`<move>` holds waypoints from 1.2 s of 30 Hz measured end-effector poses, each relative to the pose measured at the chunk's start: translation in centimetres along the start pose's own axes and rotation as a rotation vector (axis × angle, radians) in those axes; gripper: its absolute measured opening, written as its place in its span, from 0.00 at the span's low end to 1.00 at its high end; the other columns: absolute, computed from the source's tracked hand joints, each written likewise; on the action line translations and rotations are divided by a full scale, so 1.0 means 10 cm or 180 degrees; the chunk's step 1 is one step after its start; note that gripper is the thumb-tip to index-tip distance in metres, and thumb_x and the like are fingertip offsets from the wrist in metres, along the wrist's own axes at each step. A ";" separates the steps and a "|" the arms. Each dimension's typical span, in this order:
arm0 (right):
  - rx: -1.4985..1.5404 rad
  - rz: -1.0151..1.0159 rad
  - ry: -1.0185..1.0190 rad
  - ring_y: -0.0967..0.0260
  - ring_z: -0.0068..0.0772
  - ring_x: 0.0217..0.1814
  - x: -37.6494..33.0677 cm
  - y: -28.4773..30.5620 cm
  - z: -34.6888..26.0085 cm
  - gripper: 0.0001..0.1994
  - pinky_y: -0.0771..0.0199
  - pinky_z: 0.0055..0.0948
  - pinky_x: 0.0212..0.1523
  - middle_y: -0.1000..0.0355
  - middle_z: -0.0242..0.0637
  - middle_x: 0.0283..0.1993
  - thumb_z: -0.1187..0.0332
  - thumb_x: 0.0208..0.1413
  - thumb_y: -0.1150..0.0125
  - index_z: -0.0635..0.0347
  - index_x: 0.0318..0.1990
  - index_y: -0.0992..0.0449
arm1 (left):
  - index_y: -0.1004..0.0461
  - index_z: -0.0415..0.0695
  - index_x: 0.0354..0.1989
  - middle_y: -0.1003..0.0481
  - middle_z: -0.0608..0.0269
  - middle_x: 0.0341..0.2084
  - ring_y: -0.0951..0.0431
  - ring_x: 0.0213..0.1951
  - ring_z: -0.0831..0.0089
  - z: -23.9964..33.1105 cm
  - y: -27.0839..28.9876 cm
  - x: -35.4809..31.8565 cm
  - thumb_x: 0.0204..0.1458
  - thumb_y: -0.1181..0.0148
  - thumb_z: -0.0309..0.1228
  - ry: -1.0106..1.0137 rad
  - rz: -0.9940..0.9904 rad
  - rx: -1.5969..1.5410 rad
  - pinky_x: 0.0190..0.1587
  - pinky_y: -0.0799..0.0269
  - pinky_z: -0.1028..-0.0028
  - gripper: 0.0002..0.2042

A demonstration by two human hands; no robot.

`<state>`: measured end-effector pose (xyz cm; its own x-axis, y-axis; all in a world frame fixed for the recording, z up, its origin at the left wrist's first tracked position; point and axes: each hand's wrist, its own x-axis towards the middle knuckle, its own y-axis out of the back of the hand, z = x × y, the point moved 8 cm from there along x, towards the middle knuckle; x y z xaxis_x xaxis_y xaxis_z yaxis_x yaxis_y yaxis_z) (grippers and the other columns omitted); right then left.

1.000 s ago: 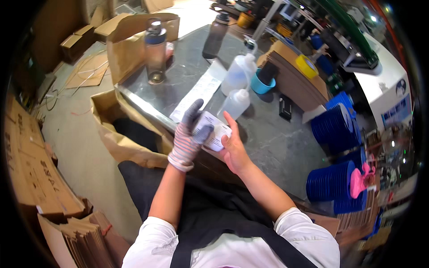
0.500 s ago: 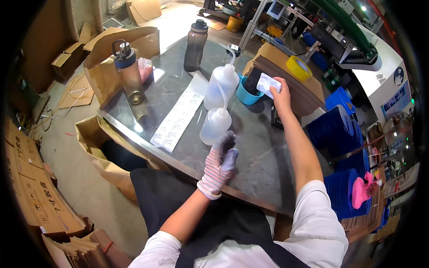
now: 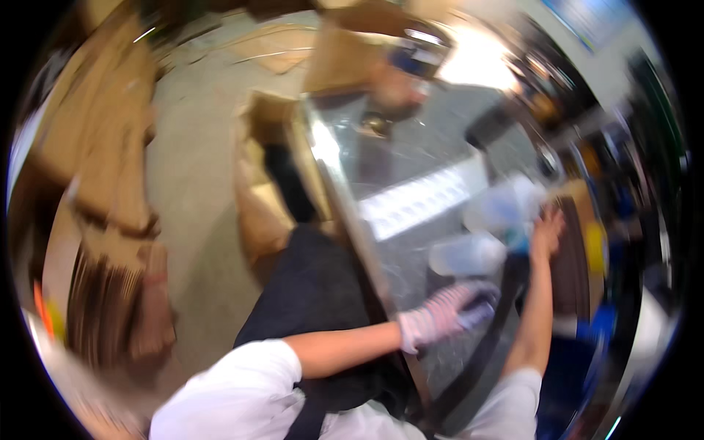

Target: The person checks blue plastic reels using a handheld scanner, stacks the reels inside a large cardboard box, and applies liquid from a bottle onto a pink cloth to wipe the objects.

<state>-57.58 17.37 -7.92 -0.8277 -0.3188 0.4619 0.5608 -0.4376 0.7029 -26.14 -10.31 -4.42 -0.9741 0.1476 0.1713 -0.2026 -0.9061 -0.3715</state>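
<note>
My left hand (image 3: 447, 314), in a striped glove with grey fingertips, is over the near part of the table beside a small translucent squeeze bottle (image 3: 467, 255). Its fingers look loosely bent, thumb apart, with nothing seen in them. My bare right hand (image 3: 548, 231) reaches across to the light blue cup (image 3: 519, 240) and a larger translucent bottle (image 3: 506, 205). Its fingers appear spread, though blurred; no white slip shows in it. A long white printed sheet (image 3: 422, 199) lies on the grey table (image 3: 396, 293), left of the bottles.
A dark drink bottle (image 3: 493, 125) and a blurred lidded bottle (image 3: 396, 81) stand farther back. An open brown paper bag (image 3: 257, 191) is on the floor by the table's left edge. Stacked cardboard (image 3: 110, 301) lies at left; more brown board with yellow tape (image 3: 595, 248) at right.
The view has swung left and blurred. The small white slip my right hand held is no longer visible, and that hand has come nearer the cup. My gloved left hand remains near the small bottle.
</note>
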 end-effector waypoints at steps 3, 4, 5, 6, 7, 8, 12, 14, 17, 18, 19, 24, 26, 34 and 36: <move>0.0514 0.0751 -0.0660 0.53 0.51 0.73 -0.05 0.54 0.26 0.30 0.44 0.48 0.67 0.55 0.42 0.75 0.55 0.65 0.53 0.48 0.72 0.50 | 0.31 0.42 0.53 0.25 0.59 0.42 0.25 0.44 0.70 0.00 0.04 -0.02 0.58 0.45 0.35 -0.0719 0.0206 0.0328 0.48 0.29 0.69 0.17; 0.1151 0.1903 -0.0348 0.46 0.50 0.70 -0.25 0.81 0.58 0.26 0.41 0.46 0.66 0.47 0.45 0.72 0.58 0.67 0.54 0.54 0.70 0.45 | 0.31 0.41 0.53 0.26 0.57 0.42 0.25 0.44 0.68 0.01 -0.08 -0.04 0.58 0.44 0.35 -0.0624 0.0031 0.0073 0.49 0.29 0.69 0.17; 0.1270 0.1942 -0.0484 0.42 0.54 0.67 -0.28 1.11 0.62 0.24 0.43 0.46 0.66 0.40 0.50 0.67 0.61 0.67 0.52 0.57 0.68 0.42 | 0.31 0.41 0.53 0.26 0.56 0.42 0.25 0.44 0.67 0.05 -0.08 -0.05 0.57 0.43 0.34 -0.0829 0.0159 -0.0157 0.49 0.29 0.68 0.17; 0.2615 0.2282 -0.0513 0.46 0.55 0.70 -0.52 1.24 0.73 0.24 0.45 0.46 0.68 0.43 0.52 0.69 0.61 0.67 0.51 0.56 0.68 0.42 | 0.31 0.41 0.53 0.26 0.55 0.42 0.25 0.44 0.66 0.15 -0.04 -0.12 0.56 0.43 0.34 -0.1004 0.0095 -0.0395 0.50 0.30 0.67 0.18; 0.2765 0.2365 -0.0558 0.44 0.55 0.68 -0.66 1.61 0.59 0.24 0.43 0.46 0.65 0.43 0.53 0.68 0.60 0.67 0.52 0.58 0.67 0.42 | 0.31 0.40 0.53 0.26 0.52 0.42 0.25 0.45 0.62 0.23 0.12 -0.13 0.53 0.43 0.30 -0.0923 0.0101 -0.0353 0.51 0.31 0.66 0.19; 0.2557 0.2336 -0.0611 0.42 0.54 0.66 -0.85 2.07 0.34 0.24 0.41 0.46 0.63 0.43 0.54 0.67 0.59 0.67 0.53 0.60 0.66 0.42 | 0.31 0.39 0.53 0.26 0.50 0.43 0.25 0.45 0.55 0.59 0.28 -0.36 0.51 0.43 0.27 -0.1518 0.0355 0.0500 0.49 0.30 0.63 0.19; 0.2407 0.2157 -0.0363 0.35 0.52 0.56 -1.57 3.49 -0.35 0.26 0.33 0.47 0.54 0.42 0.59 0.63 0.54 0.69 0.57 0.68 0.63 0.41 | 0.29 0.39 0.51 0.25 0.50 0.40 0.24 0.41 0.51 1.58 0.81 -1.48 0.51 0.44 0.28 -0.3187 0.0523 0.2151 0.42 0.28 0.58 0.17; 0.3274 0.1692 0.0078 0.59 0.61 0.74 -1.86 3.84 -0.62 0.33 0.57 0.57 0.70 0.61 0.59 0.73 0.51 0.67 0.57 0.66 0.69 0.53 | 0.26 0.39 0.45 0.25 0.50 0.41 0.23 0.41 0.53 2.10 1.26 -2.30 0.50 0.43 0.31 -0.3436 0.1109 0.3633 0.41 0.26 0.56 0.15; 0.2562 0.1885 0.0938 0.68 0.58 0.77 -2.03 4.23 -1.04 0.36 0.62 0.59 0.71 0.65 0.52 0.75 0.50 0.65 0.52 0.61 0.71 0.55 | 0.31 0.51 0.55 0.34 0.57 0.55 0.36 0.60 0.54 2.79 2.22 -3.93 0.50 0.41 0.40 -0.1609 0.3745 0.6353 0.60 0.38 0.53 0.22; 0.2703 0.1925 0.1175 0.72 0.57 0.78 -2.02 4.32 -1.22 0.36 0.64 0.60 0.71 0.66 0.49 0.76 0.49 0.64 0.50 0.58 0.72 0.56 | 0.36 0.55 0.61 0.41 0.57 0.64 0.44 0.66 0.52 3.11 2.45 -4.59 0.53 0.41 0.46 -0.0690 0.4919 0.7119 0.66 0.46 0.50 0.27; 0.2435 0.2256 0.0969 0.52 0.56 0.73 -2.07 4.41 -1.31 0.24 0.48 0.50 0.68 0.48 0.53 0.71 0.61 0.66 0.49 0.56 0.67 0.42 | 0.37 0.54 0.63 0.45 0.53 0.66 0.51 0.69 0.49 3.39 2.66 -5.18 0.53 0.43 0.53 0.0454 0.5597 0.7458 0.69 0.54 0.51 0.31; 0.2712 0.2252 0.1928 0.55 0.56 0.75 -2.18 4.97 -2.11 0.24 0.56 0.55 0.71 0.49 0.47 0.72 0.65 0.62 0.46 0.53 0.65 0.40 | 0.47 0.59 0.70 0.63 0.49 0.73 0.62 0.71 0.39 3.70 3.07 -7.30 0.39 0.30 0.57 0.3959 0.6884 0.4219 0.69 0.61 0.45 0.48; 0.2904 0.2311 0.2212 0.54 0.59 0.74 -2.31 5.24 -2.28 0.22 0.54 0.55 0.70 0.45 0.47 0.70 0.66 0.61 0.44 0.52 0.62 0.35 | 0.37 0.54 0.66 0.55 0.49 0.71 0.46 0.68 0.47 3.49 3.42 -7.64 0.39 0.29 0.53 0.2941 0.6251 0.3795 0.67 0.46 0.60 0.42; 0.3485 0.2102 0.2265 0.46 0.48 0.71 -2.58 5.63 -2.35 0.17 0.54 0.52 0.69 0.37 0.41 0.65 0.66 0.54 0.38 0.46 0.53 0.25 | 0.31 0.38 0.59 0.27 0.57 0.49 0.28 0.52 0.69 3.27 3.90 -8.48 0.54 0.36 0.42 -0.0052 0.5623 0.2918 0.54 0.32 0.70 0.28; 0.4239 0.1753 0.2001 0.44 0.48 0.70 -2.65 5.60 -2.25 0.19 0.51 0.47 0.69 0.36 0.42 0.65 0.68 0.52 0.37 0.49 0.54 0.25 | 0.35 0.34 0.61 0.27 0.58 0.51 0.23 0.46 0.68 3.55 3.28 -7.49 0.56 0.39 0.41 -0.1089 0.4902 0.2918 0.53 0.30 0.71 0.29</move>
<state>-3.72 -17.58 7.04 -0.2046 -0.6166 0.7603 0.0764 0.7642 0.6404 43.75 -65.20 2.94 -0.1333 -0.9063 0.4012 0.9816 -0.0647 0.1798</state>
